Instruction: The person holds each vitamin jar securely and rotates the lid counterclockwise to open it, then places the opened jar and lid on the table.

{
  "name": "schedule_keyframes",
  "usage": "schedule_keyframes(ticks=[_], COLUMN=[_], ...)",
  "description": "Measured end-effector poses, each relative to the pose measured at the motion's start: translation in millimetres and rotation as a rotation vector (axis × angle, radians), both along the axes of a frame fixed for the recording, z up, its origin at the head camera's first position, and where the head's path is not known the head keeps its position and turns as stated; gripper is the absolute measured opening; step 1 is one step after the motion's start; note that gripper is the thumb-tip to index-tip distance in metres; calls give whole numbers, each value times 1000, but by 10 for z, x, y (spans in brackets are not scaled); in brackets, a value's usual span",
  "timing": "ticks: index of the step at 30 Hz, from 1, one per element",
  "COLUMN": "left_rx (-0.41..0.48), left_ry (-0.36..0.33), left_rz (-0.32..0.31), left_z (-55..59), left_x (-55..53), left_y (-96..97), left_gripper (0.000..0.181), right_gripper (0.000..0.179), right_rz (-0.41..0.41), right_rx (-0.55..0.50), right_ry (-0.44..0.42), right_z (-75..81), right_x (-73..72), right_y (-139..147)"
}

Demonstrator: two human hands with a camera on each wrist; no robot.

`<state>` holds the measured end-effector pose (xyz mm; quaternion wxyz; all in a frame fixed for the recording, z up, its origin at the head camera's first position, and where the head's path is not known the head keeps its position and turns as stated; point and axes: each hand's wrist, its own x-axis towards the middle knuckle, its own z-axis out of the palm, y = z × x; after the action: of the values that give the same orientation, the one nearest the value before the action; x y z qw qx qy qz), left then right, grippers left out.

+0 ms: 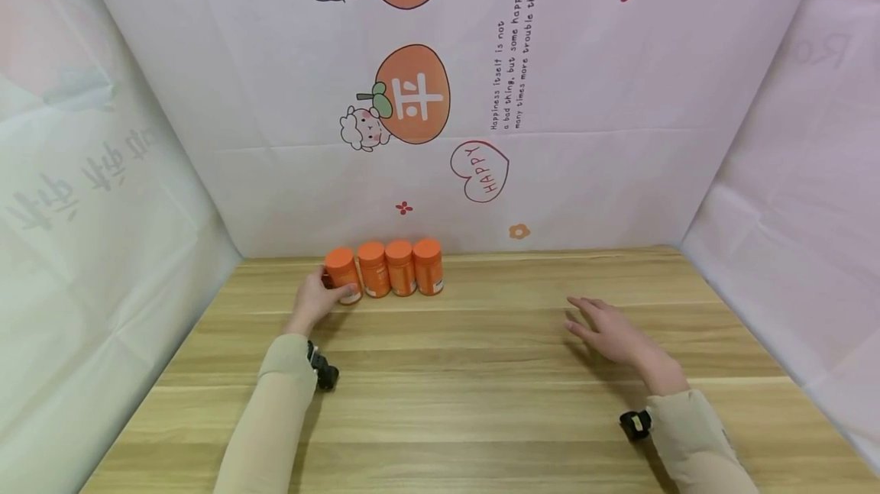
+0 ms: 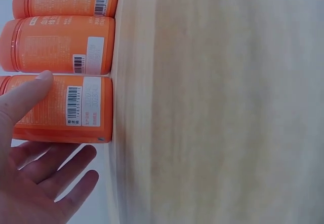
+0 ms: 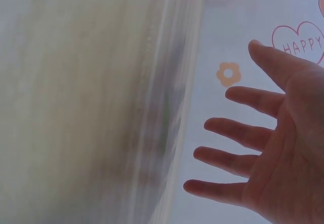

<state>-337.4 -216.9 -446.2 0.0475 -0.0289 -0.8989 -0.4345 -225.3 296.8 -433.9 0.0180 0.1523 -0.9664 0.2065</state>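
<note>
Placing of the end jar. The left hand [image 1: 318, 300] is at the leftmost orange jar [image 1: 344, 277], thumb lying across its front, the other fingers extended and loosely spread along its outer side, not wrapped round it. This jar stands on the desk [image 1: 467, 387] near the patterned sheet [image 1: 584, 173], just beside three other jars [image 1: 401, 269] in a row. The right hand [image 1: 612, 332], fingers straight and spread, holds nothing, well apart from the row. The step in hand appears to be lining up the end jar; the next move probably calls for a light sideways nudge or a clean release. Count: four jars, two hands, one desk.
</note>
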Motion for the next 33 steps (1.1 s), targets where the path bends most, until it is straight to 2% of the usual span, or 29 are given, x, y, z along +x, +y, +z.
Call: schedule_keyframes(ticks=[6, 11, 17, 24, 33], left_rx=[20, -10, -20, -43, -28], left_ry=[10, 23, 26, 36, 57], left_rz=[43, 62, 62, 68, 28], left_z=[23, 39, 38, 94, 139], left_x=[85, 148, 189, 299, 395], left_y=[-34, -64, -82, 0, 129], left_gripper=[65, 57, 54, 51, 48], right_gripper=[58, 58, 59, 59, 62], right_rz=[8, 12, 11, 20, 38], right_rx=[-2, 1, -1, -20, -21], right_ry=[2, 6, 4, -12, -3], right_z=[5, 6, -1, 1, -20], right_x=[-6, -14, -28, -48, -78], right_y=[-25, -40, -78, -184, -279])
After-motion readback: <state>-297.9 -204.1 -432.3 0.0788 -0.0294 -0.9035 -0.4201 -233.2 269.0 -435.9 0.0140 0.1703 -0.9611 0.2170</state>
